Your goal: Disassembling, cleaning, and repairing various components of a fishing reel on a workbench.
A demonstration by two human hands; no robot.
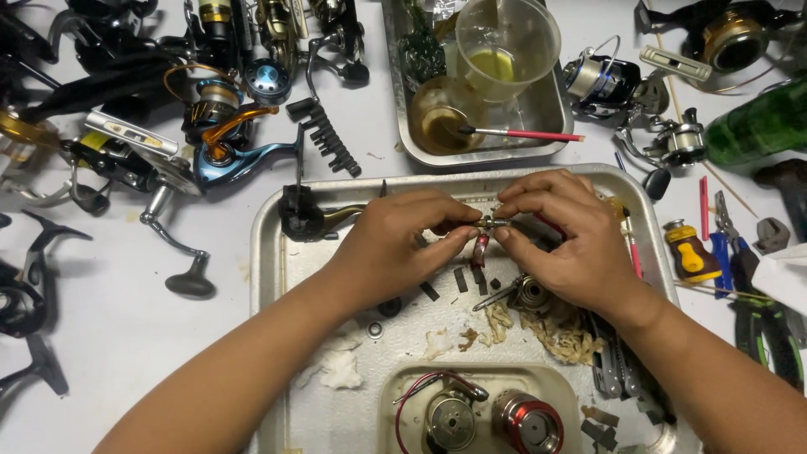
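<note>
Over a metal tray (271, 277), my left hand (395, 244) and my right hand (563, 235) meet, both pinching a small metal reel part (487, 224) between fingertips. A dark red piece (480, 249) hangs just below that part. Under the hands lie small dark bits, a round geared piece (531, 292) and shreds of soiled tissue (563, 336). A black reel body (301, 214) rests at the tray's upper left corner, beside my left hand.
A second steel tray (555, 126) behind holds a clear plastic cup (507, 42), a jar of brown liquid and a red-handled brush (530, 134). Several fishing reels (218, 126) crowd the left and far right. Pliers, screwdrivers and a green bottle (756, 126) lie right. A red spool (530, 420) sits near.
</note>
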